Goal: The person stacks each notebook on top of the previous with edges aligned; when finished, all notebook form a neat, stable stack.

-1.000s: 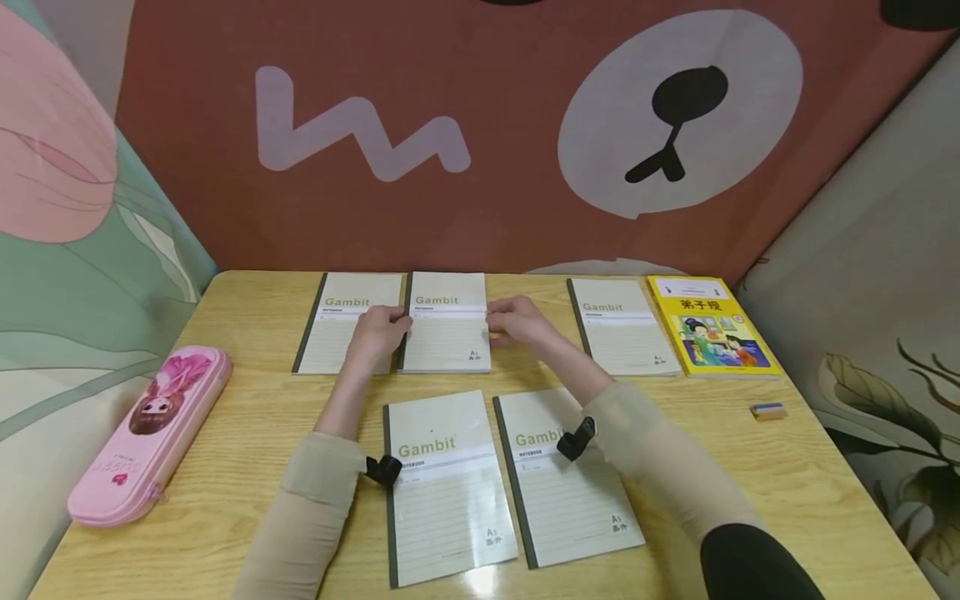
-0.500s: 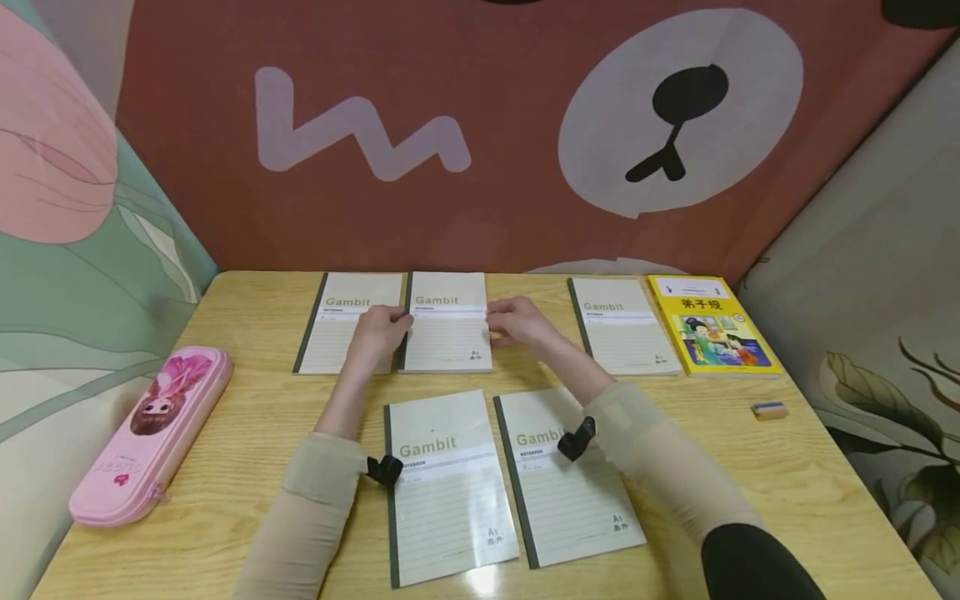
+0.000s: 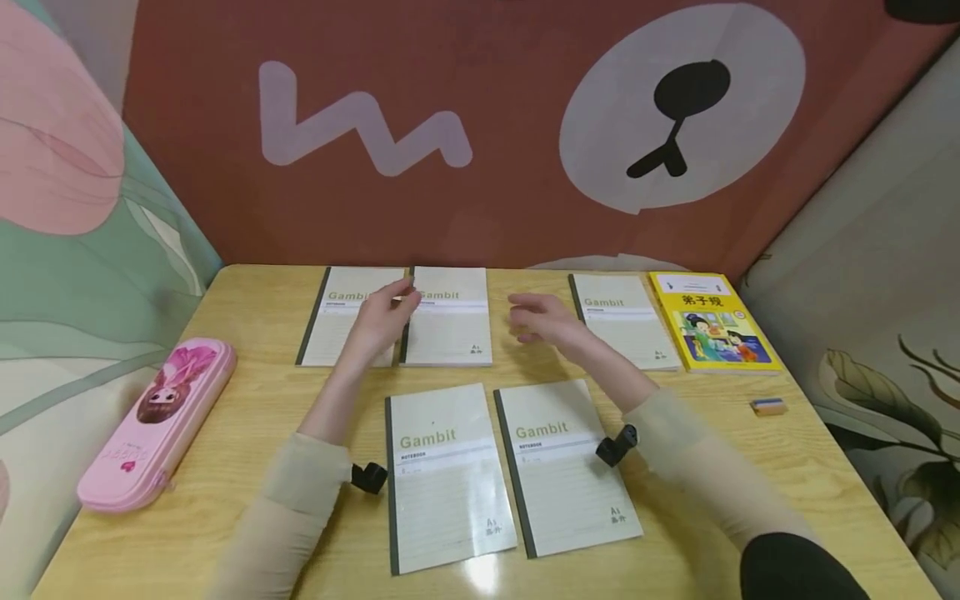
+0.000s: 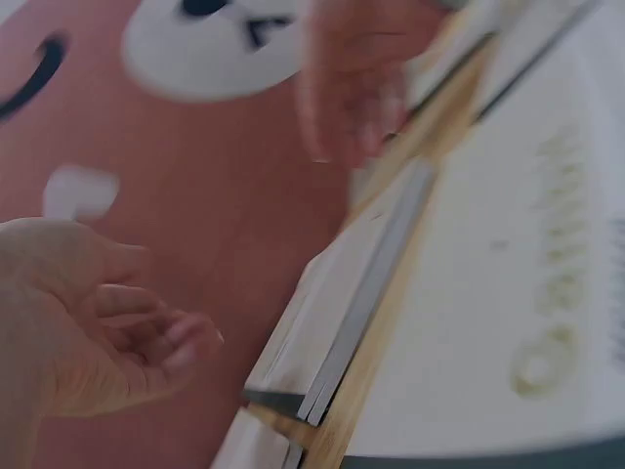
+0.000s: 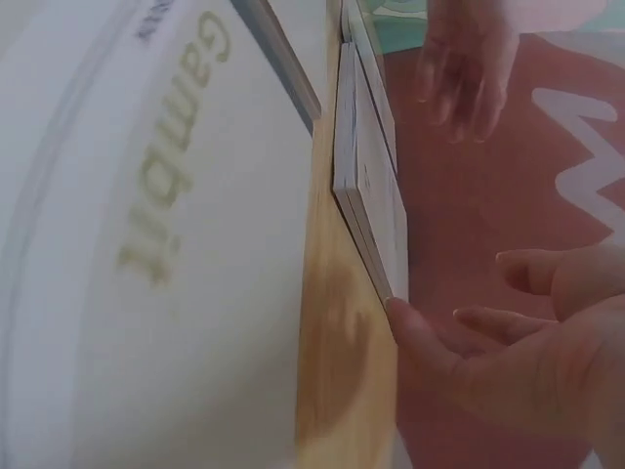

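Wooden table (image 3: 247, 392): both hands, left hand (image 3: 384, 315) and right hand (image 3: 542, 321), hover loose-fingered and empty at 12 o'clock, flanking the notebook (image 3: 448, 317).

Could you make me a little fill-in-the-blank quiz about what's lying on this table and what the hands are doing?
1. The flat pale notebooks printed "Gambit" on the light wooden table number ____.
2. The long zipped pencil case at the table's left edge is coloured ____.
3. The yellow picture book lies at the ____ end of the far row.
4. The left hand and the right hand both hold ____.

Missing words: five; pink; right; nothing
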`<state>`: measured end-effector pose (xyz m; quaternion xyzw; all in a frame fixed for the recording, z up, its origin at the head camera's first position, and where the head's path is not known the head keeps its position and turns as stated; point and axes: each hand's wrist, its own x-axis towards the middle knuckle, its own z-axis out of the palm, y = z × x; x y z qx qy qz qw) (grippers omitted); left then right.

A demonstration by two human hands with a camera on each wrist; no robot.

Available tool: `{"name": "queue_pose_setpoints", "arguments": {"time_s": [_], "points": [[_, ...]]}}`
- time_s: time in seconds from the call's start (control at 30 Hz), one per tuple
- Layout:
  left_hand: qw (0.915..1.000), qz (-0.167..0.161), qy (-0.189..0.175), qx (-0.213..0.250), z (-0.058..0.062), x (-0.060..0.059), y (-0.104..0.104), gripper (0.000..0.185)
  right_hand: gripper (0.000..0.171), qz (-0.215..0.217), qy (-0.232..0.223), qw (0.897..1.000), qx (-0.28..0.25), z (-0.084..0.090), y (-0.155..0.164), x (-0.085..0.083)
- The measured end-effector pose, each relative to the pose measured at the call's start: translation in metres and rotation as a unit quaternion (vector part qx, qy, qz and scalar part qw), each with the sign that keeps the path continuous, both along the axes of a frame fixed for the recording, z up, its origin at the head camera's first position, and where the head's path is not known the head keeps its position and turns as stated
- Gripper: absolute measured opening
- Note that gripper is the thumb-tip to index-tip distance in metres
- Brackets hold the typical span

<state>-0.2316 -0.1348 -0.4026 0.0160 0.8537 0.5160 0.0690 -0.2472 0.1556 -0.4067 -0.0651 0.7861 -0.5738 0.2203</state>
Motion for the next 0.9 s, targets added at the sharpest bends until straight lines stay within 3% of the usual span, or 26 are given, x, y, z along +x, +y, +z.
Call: {"name": "queue_pose_setpoints", "arguments": {"time_s": [0.13, 0.33, 0.47, 0.63, 0.9], "points": [[0.9979, -0.041, 0.007, 0.05, 0.013, 0.023, 0.026, 0.055, 0.058, 0.021, 0.03, 0.999, 0.024, 0.013, 0.033, 0.015], [0.9882, -0.1, -0.081, 0.083, 0.011, 0.065, 0.057, 0.062, 0.058, 0.035, 0.031, 0.997, 0.056, 0.022, 0.071, 0.045], [0.9756, -0.119, -0.127, 0.134, 0.006, 0.088, 0.072, 0.065, 0.058, 0.035, 0.023, 0.996, 0.074, 0.021, 0.089, 0.066], [0.964, -0.138, -0.146, 0.174, -0.003, 0.111, 0.086, 0.067, 0.061, 0.029, 0.003, 0.996, 0.08, 0.018, 0.102, 0.088], [0.9639, -0.133, -0.151, 0.174, -0.011, 0.142, 0.106, 0.067, 0.067, 0.018, -0.061, 0.995, 0.083, 0.012, 0.106, 0.116]]}}
